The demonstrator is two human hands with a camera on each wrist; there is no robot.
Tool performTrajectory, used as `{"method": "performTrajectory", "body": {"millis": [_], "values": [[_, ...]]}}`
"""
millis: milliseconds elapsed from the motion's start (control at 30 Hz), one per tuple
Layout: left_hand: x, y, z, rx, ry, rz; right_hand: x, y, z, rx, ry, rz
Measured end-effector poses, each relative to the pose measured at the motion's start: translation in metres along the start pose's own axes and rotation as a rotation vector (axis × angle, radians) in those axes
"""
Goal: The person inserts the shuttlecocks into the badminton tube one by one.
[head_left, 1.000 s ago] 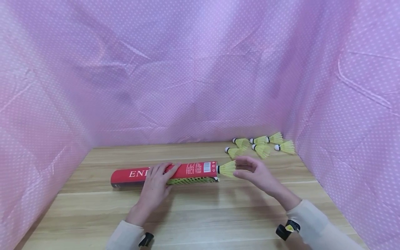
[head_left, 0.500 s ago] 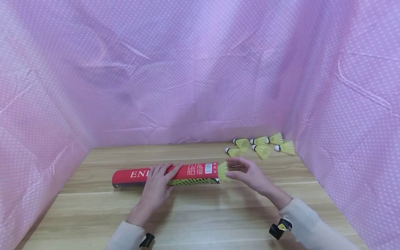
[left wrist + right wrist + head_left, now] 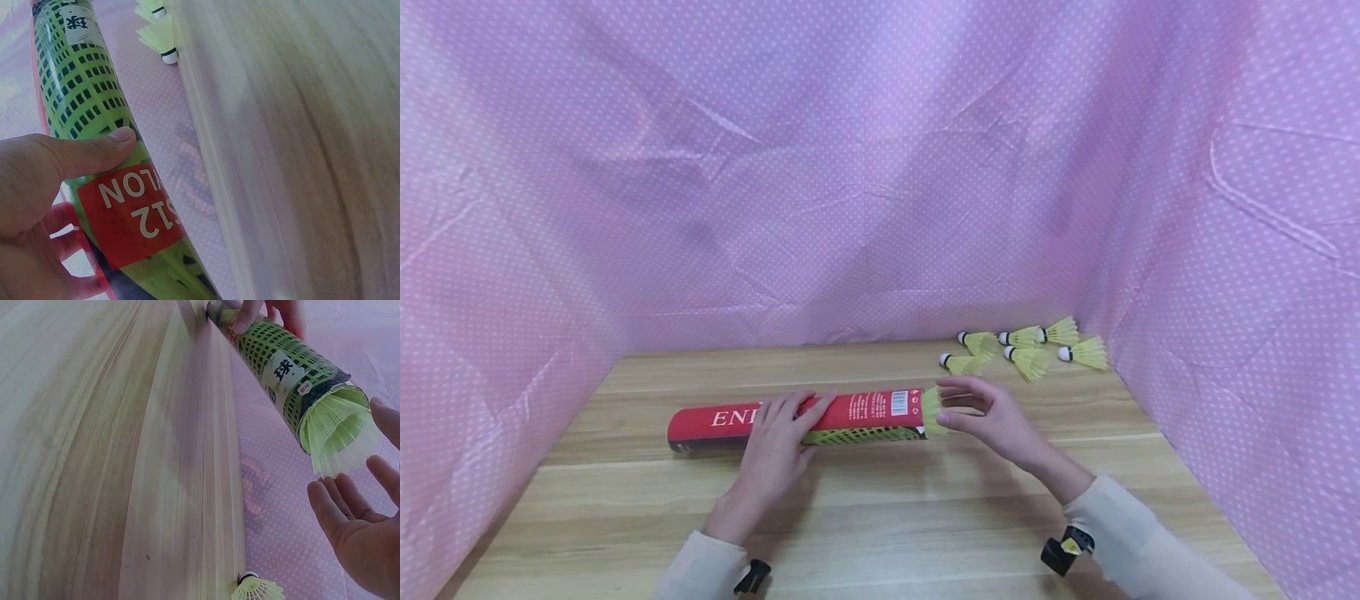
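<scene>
A red and clear shuttlecock tube [image 3: 865, 417] lies lengthwise across the wooden table. My left hand [image 3: 775, 446] grips its middle; in the left wrist view the thumb [image 3: 100, 150] lies across the clear green side and the fingers curl behind. From the tube's right mouth sticks the flared skirt of a yellow shuttlecock [image 3: 337, 428], its cork hidden inside. My right hand [image 3: 992, 417] holds this skirt by its rim, thumb and fingers spread around it. Several more yellow shuttlecocks [image 3: 1028, 362] lie behind the right hand, white corks mostly to the left.
Pink dotted cloth [image 3: 865, 208] hangs behind the table [image 3: 865, 517] and along both sides. The loose shuttlecocks sit close to the back right corner. A black band with a small device [image 3: 1067, 548] is on the right wrist.
My right hand has moved left, and the shuttlecock has slid into the tube until only part of its skirt shows. The left hand and tube have hardly moved.
</scene>
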State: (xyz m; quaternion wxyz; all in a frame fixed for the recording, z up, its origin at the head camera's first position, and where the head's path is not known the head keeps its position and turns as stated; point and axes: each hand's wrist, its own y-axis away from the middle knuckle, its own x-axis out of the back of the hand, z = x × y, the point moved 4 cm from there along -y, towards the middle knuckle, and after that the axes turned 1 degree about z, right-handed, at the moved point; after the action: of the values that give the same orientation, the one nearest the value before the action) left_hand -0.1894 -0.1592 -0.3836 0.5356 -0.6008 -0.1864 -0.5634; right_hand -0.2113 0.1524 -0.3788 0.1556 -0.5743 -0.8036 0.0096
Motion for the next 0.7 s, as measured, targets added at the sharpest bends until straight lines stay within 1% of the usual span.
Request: {"method": "performTrajectory", "body": {"millis": [200,500,700], "values": [[-0.001,0.000,0.000,0.005,0.000,-0.001,-0.001,-0.001,0.001,0.006,0.002,0.014],[0.000,0.000,0.001,0.005,-0.011,-0.006,-0.006,-0.003,0.002,0.028,-0.028,0.019],[0.002,-0.002,0.004,0.007,-0.005,0.004,-0.011,-0.005,-0.001,0.012,-0.039,0.006]]}}
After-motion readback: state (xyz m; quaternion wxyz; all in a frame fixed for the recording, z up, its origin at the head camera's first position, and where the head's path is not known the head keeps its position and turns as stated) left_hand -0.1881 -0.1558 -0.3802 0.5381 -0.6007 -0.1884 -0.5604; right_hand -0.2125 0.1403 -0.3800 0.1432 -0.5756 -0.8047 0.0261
